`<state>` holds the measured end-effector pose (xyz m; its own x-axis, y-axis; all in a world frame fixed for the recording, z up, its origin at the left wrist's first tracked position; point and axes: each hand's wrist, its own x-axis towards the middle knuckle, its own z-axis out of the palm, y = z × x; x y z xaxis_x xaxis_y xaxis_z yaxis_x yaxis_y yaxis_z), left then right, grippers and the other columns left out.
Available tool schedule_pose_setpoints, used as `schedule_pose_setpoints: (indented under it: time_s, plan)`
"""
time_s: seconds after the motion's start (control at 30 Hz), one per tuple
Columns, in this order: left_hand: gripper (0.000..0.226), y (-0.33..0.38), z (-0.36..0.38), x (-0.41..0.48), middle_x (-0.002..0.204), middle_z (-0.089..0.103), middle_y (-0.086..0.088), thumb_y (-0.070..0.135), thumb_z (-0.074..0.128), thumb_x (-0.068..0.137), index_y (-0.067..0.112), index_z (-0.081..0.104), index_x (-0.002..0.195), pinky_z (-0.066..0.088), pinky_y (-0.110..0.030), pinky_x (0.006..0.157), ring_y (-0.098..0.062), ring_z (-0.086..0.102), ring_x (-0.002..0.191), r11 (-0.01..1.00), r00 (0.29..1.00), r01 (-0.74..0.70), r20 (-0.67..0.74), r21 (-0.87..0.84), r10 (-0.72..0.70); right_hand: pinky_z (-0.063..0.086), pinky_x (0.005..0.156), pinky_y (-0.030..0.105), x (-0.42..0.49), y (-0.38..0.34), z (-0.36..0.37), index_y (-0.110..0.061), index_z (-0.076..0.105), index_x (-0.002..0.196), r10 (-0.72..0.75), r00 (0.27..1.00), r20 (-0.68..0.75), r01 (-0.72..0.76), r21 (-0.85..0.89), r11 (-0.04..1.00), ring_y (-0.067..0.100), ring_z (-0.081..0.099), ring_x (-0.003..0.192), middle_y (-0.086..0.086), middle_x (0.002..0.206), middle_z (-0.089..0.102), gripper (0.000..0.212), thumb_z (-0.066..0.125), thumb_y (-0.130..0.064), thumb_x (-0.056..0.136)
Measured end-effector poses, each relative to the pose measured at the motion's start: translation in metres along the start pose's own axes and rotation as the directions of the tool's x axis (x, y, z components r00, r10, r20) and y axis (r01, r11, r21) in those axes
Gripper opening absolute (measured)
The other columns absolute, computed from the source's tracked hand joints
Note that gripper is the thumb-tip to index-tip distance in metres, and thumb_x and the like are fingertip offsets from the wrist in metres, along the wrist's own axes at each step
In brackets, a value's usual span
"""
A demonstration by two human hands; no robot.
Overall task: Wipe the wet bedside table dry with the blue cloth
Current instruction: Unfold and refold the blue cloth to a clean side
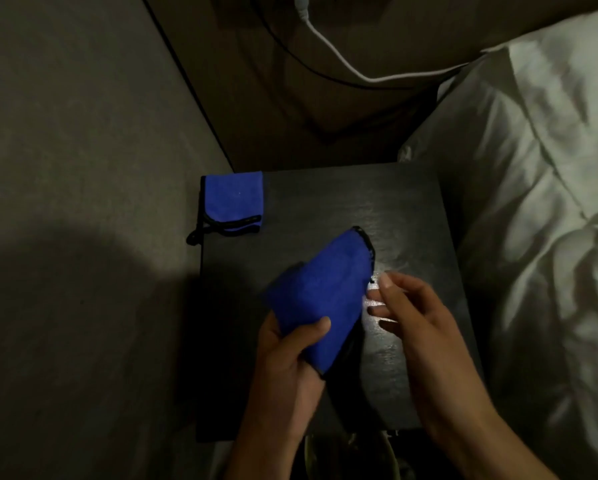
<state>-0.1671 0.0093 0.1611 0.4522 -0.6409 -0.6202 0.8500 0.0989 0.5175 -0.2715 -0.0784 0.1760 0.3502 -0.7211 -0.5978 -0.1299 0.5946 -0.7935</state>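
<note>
A dark bedside table (pixel 405 209) fills the middle of the view, and its top glistens with wet patches near the centre and right. My left hand (pixel 290 355) grips the lower end of a blue cloth (pixel 325 289) with black edging and holds it up above the table. Just right of the cloth is my right hand (pixel 405 306), fingers spread, fingertips close to the cloth's right edge and holding nothing. A second blue cloth (pixel 233 199) lies folded on the table's far left corner.
A bed with white sheets and a pillow (pixel 533 168) runs along the table's right side. A white cable (pixel 328 46) and a dark cable hang on the wall behind. Carpet (pixel 82 202) lies to the left.
</note>
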Motion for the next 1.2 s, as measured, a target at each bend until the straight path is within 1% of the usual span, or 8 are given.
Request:
schedule_pose_setpoints:
  time_s: [0.13,0.27,0.37,0.57,0.73,0.87,1.07,1.2]
  plan:
    - [0.063,-0.002,0.018,0.001,0.118,0.069,-0.015,-0.012,0.058,0.062,0.009,0.064,0.121,0.058,-0.041,0.084,-0.029,0.067,0.107,0.996,1.0,0.009,0.027,-0.084,-0.006,0.055,0.067,0.016,0.014,-0.01,0.001,-0.013,0.071,0.113,0.001,0.999,0.04,-0.001,-0.003,1.0,0.012,0.074,0.096,0.003,0.103,0.077,0.025,0.066,-0.027,0.093]
    - [0.054,0.001,0.021,0.01,0.117,0.069,-0.019,0.022,0.077,0.058,0.008,0.073,0.11,0.059,-0.047,0.079,-0.033,0.069,0.102,0.947,0.987,0.157,0.088,-0.282,-0.137,0.055,0.075,0.025,0.016,-0.025,-0.002,-0.012,0.073,0.1,-0.186,0.981,0.055,0.19,-0.086,0.978,0.016,0.073,0.09,0.003,0.093,0.076,0.016,0.06,-0.022,0.098]
    - [0.072,0.011,0.021,0.02,0.126,0.064,-0.019,0.053,0.057,0.075,0.01,0.056,0.133,0.045,-0.048,0.099,-0.033,0.064,0.112,0.928,0.963,0.268,0.087,-0.257,-0.254,0.054,0.073,0.02,0.02,-0.044,-0.003,-0.017,0.075,0.099,-0.35,0.926,0.145,0.374,-0.214,0.902,0.011,0.072,0.087,0.0,0.091,0.075,0.015,0.06,-0.016,0.099]
    - [0.083,0.049,0.019,0.041,0.13,0.061,-0.018,0.04,0.079,0.06,0.011,0.055,0.133,0.049,-0.05,0.098,-0.035,0.062,0.116,0.912,0.881,0.399,0.313,-0.091,-0.354,0.05,0.076,0.015,0.034,-0.093,-0.012,-0.016,0.074,0.093,-0.426,0.811,0.402,0.542,-0.242,0.805,0.004,0.068,0.083,-0.001,0.086,0.074,0.011,0.065,-0.009,0.091]
    - [0.057,0.07,0.057,0.051,0.13,0.06,-0.013,0.033,0.069,0.081,0.006,0.055,0.13,0.045,-0.043,0.103,-0.028,0.056,0.121,0.941,0.791,0.206,0.52,0.269,-0.321,0.053,0.084,0.023,0.029,-0.135,-0.018,-0.019,0.076,0.1,-0.478,0.657,0.582,0.734,-0.353,0.58,0.013,0.069,0.093,0.0,0.095,0.072,0.012,0.072,-0.018,0.088]
    - [0.052,0.064,0.084,0.05,0.135,0.057,-0.017,0.022,0.054,0.091,0.003,0.045,0.138,0.042,-0.043,0.107,-0.028,0.054,0.125,0.975,0.857,-0.011,0.504,0.223,-0.106,0.055,0.085,0.029,0.029,-0.146,-0.021,-0.03,0.072,0.101,-0.739,0.556,0.38,0.808,-0.454,0.374,0.014,0.068,0.092,-0.008,0.099,0.071,0.017,0.077,-0.024,0.086]
    - [0.052,0.05,0.091,0.043,0.122,0.067,-0.008,0.029,0.063,0.079,0.012,0.054,0.128,0.049,-0.037,0.1,-0.022,0.062,0.117,0.984,0.901,-0.109,0.432,0.138,0.04,0.06,0.083,0.036,0.023,-0.151,-0.027,-0.033,0.065,0.082,-0.751,0.63,0.197,0.739,-0.448,0.503,0.018,0.07,0.089,0.001,0.091,0.072,0.022,0.086,-0.033,0.075]
    - [0.049,0.041,0.086,0.04,0.135,0.058,-0.015,0.024,0.057,0.088,0.011,0.047,0.135,0.041,-0.048,0.108,-0.028,0.056,0.124,0.995,0.899,-0.082,0.435,0.051,0.052,0.055,0.07,0.019,0.024,-0.145,-0.021,-0.025,0.062,0.087,-0.602,0.786,0.14,0.605,-0.376,0.702,0.01,0.068,0.08,0.006,0.088,0.069,0.023,0.083,-0.024,0.079]
